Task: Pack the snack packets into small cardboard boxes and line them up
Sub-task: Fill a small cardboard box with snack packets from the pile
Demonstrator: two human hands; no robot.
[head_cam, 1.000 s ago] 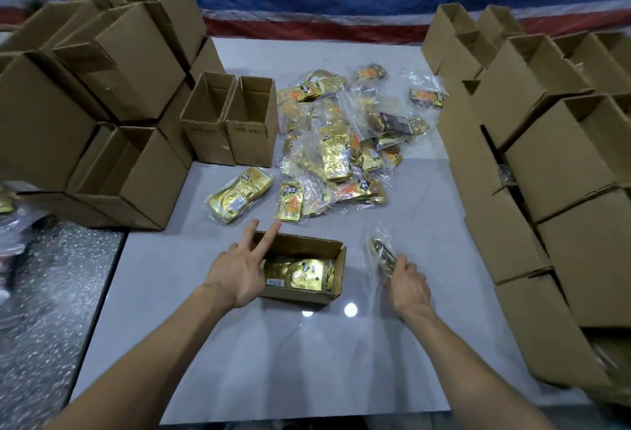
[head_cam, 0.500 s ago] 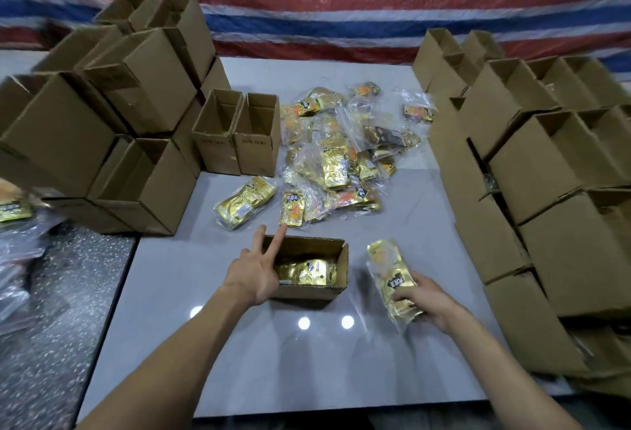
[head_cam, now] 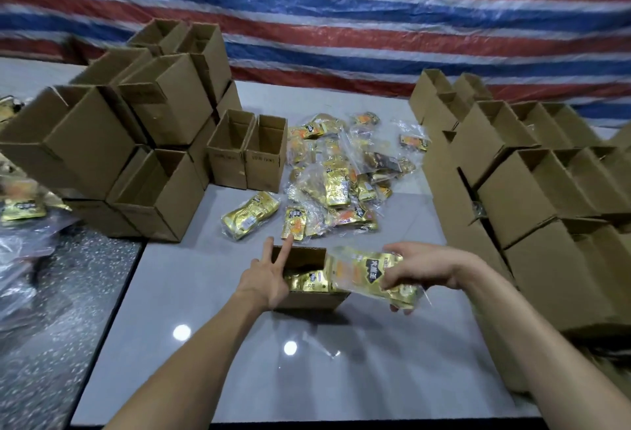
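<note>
On a glossy grey table (head_cam: 239, 344), a small cardboard box (head_cam: 309, 298) is touched by the straight, spread fingers of the left hand (head_cam: 264, 281), a shiny gold packet (head_cam: 362, 272) is gripped over its right rim by the curled fingers of the right hand (head_cam: 425, 267), and crinkled packets (head_cam: 338, 180) are heaped beyond, before a striped tarp (head_cam: 341, 19).

Nothing reads cleanly. The packet (head_cam: 362, 272) in the right hand (head_cam: 423, 264) carries a black patch with white Chinese characters, too blurred to make out. A loose packet (head_cam: 294, 223) shows a similar black mark with white strokes. 2 upright boxes (head_cam: 227, 159) bear faint dark print on their fronts, illegible.
</note>
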